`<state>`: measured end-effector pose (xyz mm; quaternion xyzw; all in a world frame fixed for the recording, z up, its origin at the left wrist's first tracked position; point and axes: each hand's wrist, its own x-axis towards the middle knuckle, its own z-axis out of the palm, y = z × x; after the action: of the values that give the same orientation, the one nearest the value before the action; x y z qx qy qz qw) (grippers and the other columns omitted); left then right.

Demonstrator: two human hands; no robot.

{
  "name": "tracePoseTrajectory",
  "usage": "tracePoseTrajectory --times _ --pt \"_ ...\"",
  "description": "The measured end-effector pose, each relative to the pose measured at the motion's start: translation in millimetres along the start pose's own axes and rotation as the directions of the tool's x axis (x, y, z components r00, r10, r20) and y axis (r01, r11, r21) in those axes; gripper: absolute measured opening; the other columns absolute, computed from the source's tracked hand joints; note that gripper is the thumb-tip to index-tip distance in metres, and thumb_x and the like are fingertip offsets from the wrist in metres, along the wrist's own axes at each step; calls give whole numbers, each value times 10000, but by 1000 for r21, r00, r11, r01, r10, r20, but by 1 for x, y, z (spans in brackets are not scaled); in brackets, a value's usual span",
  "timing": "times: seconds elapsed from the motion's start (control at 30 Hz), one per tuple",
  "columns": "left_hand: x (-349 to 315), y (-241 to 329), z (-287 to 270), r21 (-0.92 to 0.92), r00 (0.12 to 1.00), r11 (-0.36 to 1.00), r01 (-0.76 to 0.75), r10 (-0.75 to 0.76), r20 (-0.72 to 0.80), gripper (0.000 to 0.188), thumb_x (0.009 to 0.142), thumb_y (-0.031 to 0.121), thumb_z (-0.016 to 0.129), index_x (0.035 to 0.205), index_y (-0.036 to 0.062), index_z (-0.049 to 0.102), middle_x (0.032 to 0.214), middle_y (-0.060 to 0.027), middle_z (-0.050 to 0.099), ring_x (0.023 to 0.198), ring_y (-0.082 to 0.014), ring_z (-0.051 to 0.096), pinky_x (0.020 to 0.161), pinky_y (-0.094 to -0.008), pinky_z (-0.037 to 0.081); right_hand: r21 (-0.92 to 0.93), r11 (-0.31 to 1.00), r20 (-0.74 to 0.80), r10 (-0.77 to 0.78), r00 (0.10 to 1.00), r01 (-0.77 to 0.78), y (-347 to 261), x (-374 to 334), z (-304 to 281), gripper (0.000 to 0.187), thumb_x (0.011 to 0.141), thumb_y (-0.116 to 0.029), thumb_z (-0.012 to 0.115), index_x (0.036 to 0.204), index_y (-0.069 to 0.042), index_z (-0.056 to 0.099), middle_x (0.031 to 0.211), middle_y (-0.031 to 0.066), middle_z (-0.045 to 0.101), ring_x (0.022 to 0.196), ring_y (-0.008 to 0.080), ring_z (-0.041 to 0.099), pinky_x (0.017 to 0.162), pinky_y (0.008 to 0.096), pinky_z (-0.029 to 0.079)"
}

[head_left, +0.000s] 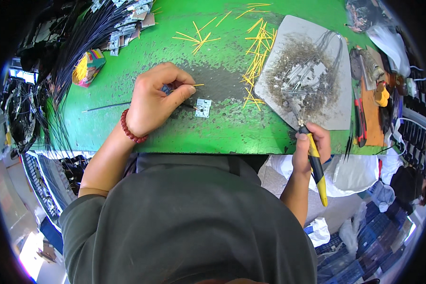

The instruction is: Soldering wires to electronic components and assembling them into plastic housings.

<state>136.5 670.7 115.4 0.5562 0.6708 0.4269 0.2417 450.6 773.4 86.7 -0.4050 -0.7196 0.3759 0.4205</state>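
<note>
The right hand (312, 144) grips a soldering iron (317, 171), its tip over a grey pad (333, 118), while the left hand (157, 97) pinches a yellow wire (199, 85) seemingly not yet joined to the small board (203, 108) just beside it on the green table (208, 137), and loose wires (258, 59) beyond apparently remain unused.

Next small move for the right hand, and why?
Probably bring the soldering iron left toward the small circuit board: the right hand holds it with its tip over the grey sheet, while the left hand pinches a yellow strand beside the board.
</note>
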Motion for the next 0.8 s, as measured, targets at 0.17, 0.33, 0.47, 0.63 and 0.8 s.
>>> tracePoseTrajectory --times 0.17,0.33,0.47,0.63,0.8 --pt "-14 2 -6 28 1000 999 -17 17 8 74 728 -3 694 775 15 639 712 -74 592 657 -192 565 594 -285 444 97 995 -95 -16 995 25 -6 -8 0 288 787 -188 679 953 22 574 829 79 583 683 105 512 644 232 420" --pt "-33 2 3 238 988 960 -148 156 -15 137 634 37 713 715 66 607 822 -74 547 782 -258 546 664 -365 421 368 924 75 85 994 -107 -29 -16 29 369 784 -245 718 975 -5 512 847 76 542 695 98 482 641 223 391" --pt "-45 -6 11 297 986 943 -152 166 -23 126 639 75 709 700 88 599 844 -43 529 811 -231 519 702 -356 367 498 832 289 106 952 -243 -37 -18 61 329 780 -181 709 959 -29 478 807 37 516 653 67 442 591 203 338" --pt "-44 -11 15 320 983 933 -162 183 -36 146 624 46 710 708 84 596 849 -40 527 806 -224 518 710 -346 355 410 890 358 43 933 -198 -39 -21 83 234 769 -87 657 930 -34 495 757 27 494 611 57 397 534 213 297" --pt "-44 -13 17 302 977 936 -182 208 -55 142 621 51 706 699 90 593 831 -32 532 781 -216 523 698 -343 350 386 909 368 2 930 -155 -38 -23 84 230 772 -101 657 915 -30 491 736 37 492 594 70 390 520 225 290"
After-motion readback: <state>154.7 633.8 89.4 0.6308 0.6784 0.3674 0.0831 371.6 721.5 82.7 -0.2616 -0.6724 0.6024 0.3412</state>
